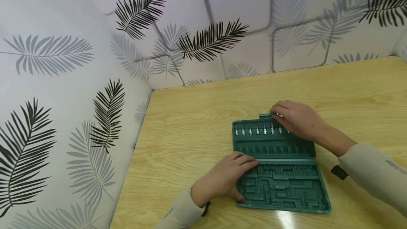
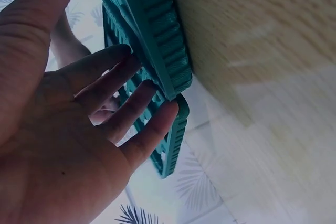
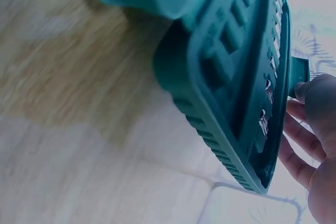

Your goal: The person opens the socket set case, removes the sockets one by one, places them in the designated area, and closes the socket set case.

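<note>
A green plastic bit set case (image 1: 283, 186) lies unfolded on the table, its molded tray nearer me and its lid half (image 1: 248, 142) farther away. A row of small metal bits (image 1: 257, 129) stands in the lid half. My right hand (image 1: 299, 119) pinches the far edge of the lid by the latch tab (image 3: 299, 74), thumb on the inner side. At the case's left side, my left hand (image 1: 224, 176) rests with fingers extended over the hinge corner and thumb by the tray's near left corner. The left wrist view shows these fingertips (image 2: 170, 109) against the case.
The case lies on a light wood-grain table (image 1: 184, 126). Behind it and to the left stand walls (image 1: 79, 63) with a leaf pattern. A dark strap piece (image 1: 339, 172) shows under the right sleeve.
</note>
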